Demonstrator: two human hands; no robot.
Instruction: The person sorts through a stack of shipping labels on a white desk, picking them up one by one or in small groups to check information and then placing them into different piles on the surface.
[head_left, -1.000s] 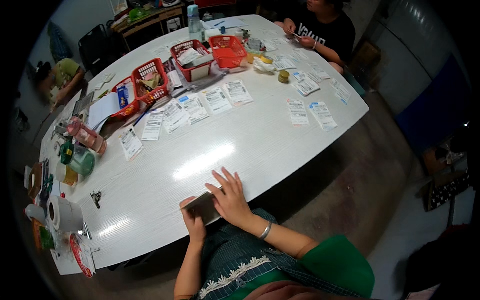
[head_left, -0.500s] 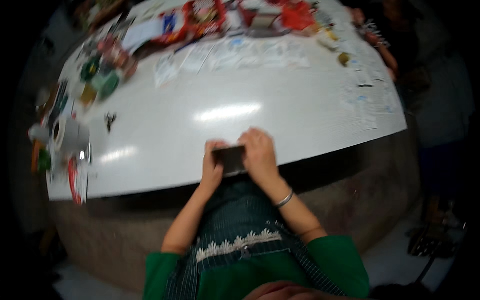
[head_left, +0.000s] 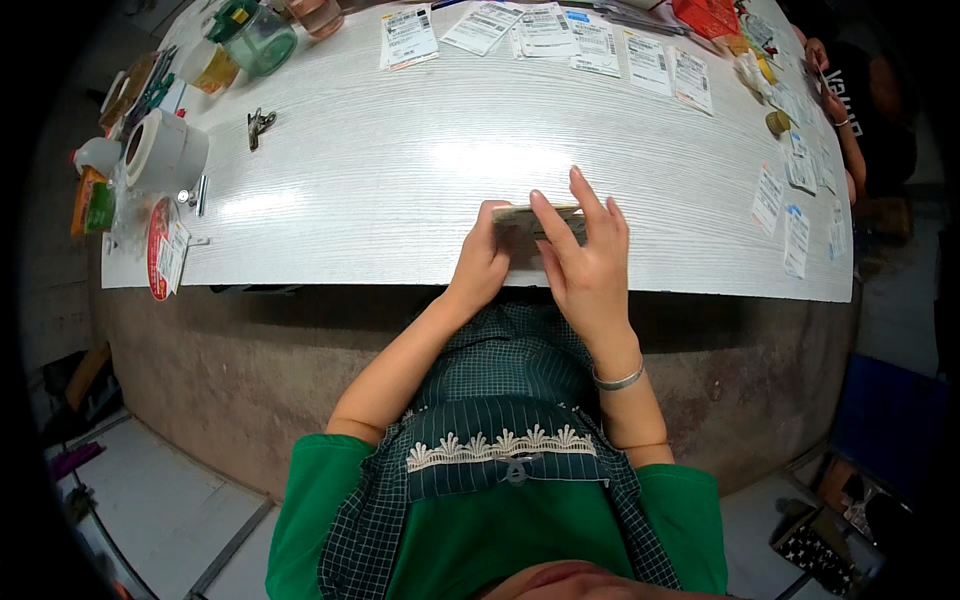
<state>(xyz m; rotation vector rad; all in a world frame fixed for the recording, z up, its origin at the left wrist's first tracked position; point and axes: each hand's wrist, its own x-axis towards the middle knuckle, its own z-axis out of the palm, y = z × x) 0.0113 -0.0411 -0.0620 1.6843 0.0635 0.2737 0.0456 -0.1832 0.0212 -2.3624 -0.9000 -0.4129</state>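
Observation:
My left hand (head_left: 482,262) grips the left end of a thin, flat rectangular thing (head_left: 514,214) above the table's near edge. It is tilted, with a pale upper edge and a darker side toward me; its exact kind is unclear. My right hand (head_left: 592,272) is at its right end, fingers stretched and spread, the index finger crossing in front of it. The right fingers hide part of it, and whether they touch it is hard to tell.
On the white table (head_left: 380,180) lie printed label slips (head_left: 595,45) along the back and right. At left stand a paper roll (head_left: 165,152) and a green jar (head_left: 258,40), near a black clip (head_left: 259,128). Another person's arm (head_left: 848,140) is at the far right.
The view has shifted and sharpened. The flat thing has been raised and tilted from its dark face toward its edge. My right hand's fingers have loosened from its side and spread.

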